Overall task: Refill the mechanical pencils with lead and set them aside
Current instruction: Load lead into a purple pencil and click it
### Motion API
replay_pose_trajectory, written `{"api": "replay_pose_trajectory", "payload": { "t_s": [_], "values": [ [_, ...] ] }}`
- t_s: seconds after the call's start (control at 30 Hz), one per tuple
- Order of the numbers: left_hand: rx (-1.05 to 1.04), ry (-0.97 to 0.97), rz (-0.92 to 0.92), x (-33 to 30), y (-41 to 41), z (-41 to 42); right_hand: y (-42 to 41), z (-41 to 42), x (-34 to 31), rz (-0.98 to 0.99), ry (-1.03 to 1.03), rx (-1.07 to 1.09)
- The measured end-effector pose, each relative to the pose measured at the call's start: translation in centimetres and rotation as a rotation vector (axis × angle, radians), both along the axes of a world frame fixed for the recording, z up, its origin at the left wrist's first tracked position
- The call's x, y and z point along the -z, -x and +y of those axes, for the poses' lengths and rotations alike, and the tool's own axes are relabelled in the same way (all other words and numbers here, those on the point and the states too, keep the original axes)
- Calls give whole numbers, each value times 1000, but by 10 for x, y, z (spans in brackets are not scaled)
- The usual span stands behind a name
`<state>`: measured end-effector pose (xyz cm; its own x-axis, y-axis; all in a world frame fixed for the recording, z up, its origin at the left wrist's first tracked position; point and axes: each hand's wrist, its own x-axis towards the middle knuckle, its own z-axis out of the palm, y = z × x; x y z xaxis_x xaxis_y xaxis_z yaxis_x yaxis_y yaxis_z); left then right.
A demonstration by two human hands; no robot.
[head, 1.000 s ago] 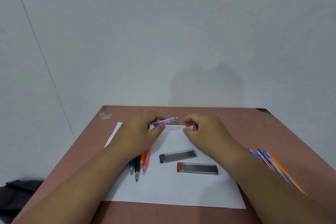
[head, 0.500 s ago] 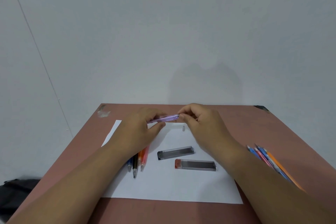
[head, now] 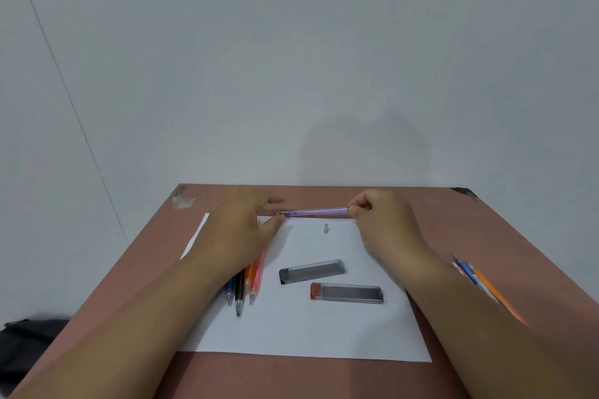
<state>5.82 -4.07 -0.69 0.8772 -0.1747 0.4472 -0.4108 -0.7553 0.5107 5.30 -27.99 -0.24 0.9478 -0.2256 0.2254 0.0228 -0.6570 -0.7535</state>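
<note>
Purple pencil: translucent, held level above the far edge of the paper, lengthwise left to right. Right hand: fingertips pinch the pencil's right end; whether a cap sits there is too small to tell. Left hand: fingers fairly straight, thumb and forefinger meeting the pencil's left tip; whether they clasp it or merely touch it cannot be told. Small grey cap: lies on the paper just below the pencil, apart from it. Black-ended lead case: flat on the paper, mid-sheet, slightly tilted. Red-ended lead case: flat on the paper, just beside and nearer than the first, not touching it. Left pencils: a bunch in blue, black, orange and pink on the paper, tips pointing toward the viewer, upper ends hidden under the left hand and wrist; count uncertain. Right pencils: a bunch in blue, pink and orange on the table off the paper, largely covered by the right forearm; count uncertain. Table: reddish-brown, with a pale scuff at the far left corner and a dark piece at the far right corner, unclear what. Black item: beyond the table's left edge, cut off by the frame, not identifiable.
</note>
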Motion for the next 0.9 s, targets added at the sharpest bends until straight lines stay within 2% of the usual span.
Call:
{"api": "replay_pose_trajectory", "payload": {
  "t_s": [0.13, 0.2, 0.33, 0.47, 0.53, 0.63, 0.7, 0.77, 0.9],
  "values": [
    [6, -3, 19, -3, 1, -1, -4, -3, 5, 26, 274, -5],
    [28, 15, 35, -5, 3, -2, -5, -4, 8, 23, 335, 0],
    [89, 9, 55, -5, 9, -5, -8, -3, 8, 52, 381, -13],
    [200, -125, 116, -5, 15, -6, -9, -4, 11, 54, 356, -14],
    [236, -195, 137, -6, 16, -6, -6, -4, 12, 3, 344, -21],
    [235, -177, 155, -7, 15, -5, -1, -2, 4, -149, 394, -56],
    [208, -147, 145, -6, 13, -3, 4, 3, -5, -248, 424, -177],
    [172, -127, 124, -6, 11, -3, 10, 10, -12, -253, 390, -367],
    [122, -70, 95, -6, 10, -3, 16, 18, -8, -36, 310, -620]
  ]
}}
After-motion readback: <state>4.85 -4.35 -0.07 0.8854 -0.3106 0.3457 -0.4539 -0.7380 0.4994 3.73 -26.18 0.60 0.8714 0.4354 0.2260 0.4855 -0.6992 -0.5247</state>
